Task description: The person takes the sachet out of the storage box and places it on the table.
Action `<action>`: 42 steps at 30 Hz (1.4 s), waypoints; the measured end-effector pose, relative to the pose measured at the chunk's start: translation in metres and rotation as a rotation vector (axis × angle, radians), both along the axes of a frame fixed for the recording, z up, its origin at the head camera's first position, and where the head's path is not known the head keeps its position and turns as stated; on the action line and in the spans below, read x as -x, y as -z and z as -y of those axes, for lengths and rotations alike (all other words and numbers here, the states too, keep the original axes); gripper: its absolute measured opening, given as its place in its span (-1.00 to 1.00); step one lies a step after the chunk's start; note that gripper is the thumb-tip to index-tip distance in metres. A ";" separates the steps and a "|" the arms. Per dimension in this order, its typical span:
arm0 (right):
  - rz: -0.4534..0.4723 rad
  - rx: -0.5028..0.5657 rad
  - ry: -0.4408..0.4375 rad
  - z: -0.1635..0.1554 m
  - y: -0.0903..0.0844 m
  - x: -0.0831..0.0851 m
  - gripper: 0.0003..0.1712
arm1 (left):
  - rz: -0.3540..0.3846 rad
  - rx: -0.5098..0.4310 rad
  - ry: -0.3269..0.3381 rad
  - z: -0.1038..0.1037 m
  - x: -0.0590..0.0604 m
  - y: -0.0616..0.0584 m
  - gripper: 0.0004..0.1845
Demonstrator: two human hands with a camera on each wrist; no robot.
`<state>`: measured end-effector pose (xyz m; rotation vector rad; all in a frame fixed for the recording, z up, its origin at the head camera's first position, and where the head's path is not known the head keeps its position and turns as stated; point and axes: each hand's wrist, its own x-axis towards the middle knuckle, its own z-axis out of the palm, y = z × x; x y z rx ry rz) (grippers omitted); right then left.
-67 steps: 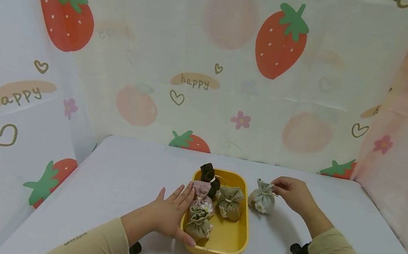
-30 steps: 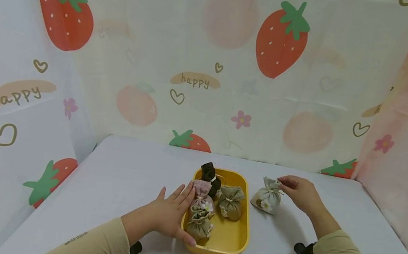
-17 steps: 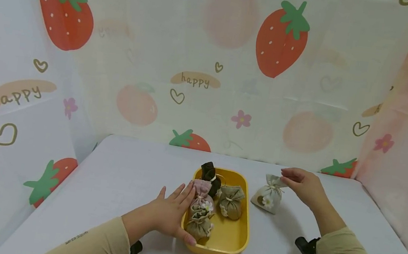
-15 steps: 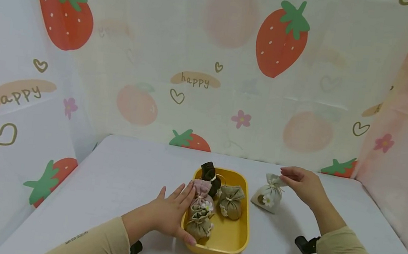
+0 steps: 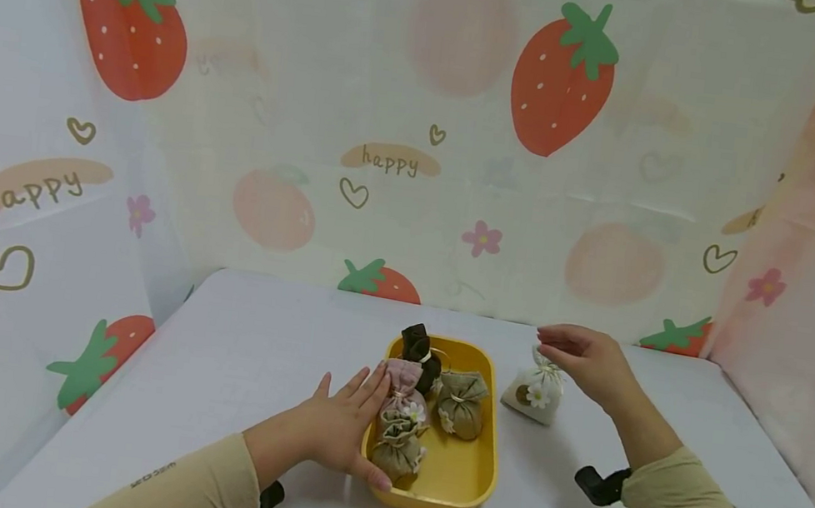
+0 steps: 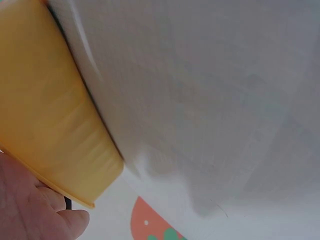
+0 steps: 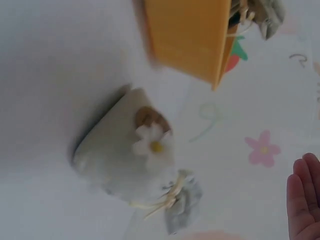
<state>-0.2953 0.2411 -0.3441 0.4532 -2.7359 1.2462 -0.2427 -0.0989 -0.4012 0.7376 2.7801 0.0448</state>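
Released like left grip (image 5: 333, 430), right grip (image 5: 585, 363) is seemingly finishing placing the white drawstring cloth pouch (image 5: 535, 396) below, next needing withdrawal.

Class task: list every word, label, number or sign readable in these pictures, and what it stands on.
"happy": left tan band on the strawberry-print backdrop
"happy": middle tan band
Right tan band: lettering cut off, not fully readable
Upper-left faint band: lettering too pale to read
Left sleeve: dark lettering, too small and blurred
No number can be read.
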 end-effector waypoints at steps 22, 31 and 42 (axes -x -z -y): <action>0.056 -0.010 -0.475 0.078 -0.016 -0.015 -0.69 | -0.014 -0.002 0.009 0.002 0.002 0.005 0.40; 0.131 -0.033 -0.513 0.093 -0.015 -0.019 -0.76 | -0.013 -0.006 0.014 0.002 0.002 0.005 0.40; 0.145 -0.045 -0.570 0.101 -0.013 -0.018 -0.76 | -0.017 -0.004 0.019 0.003 0.004 0.006 0.40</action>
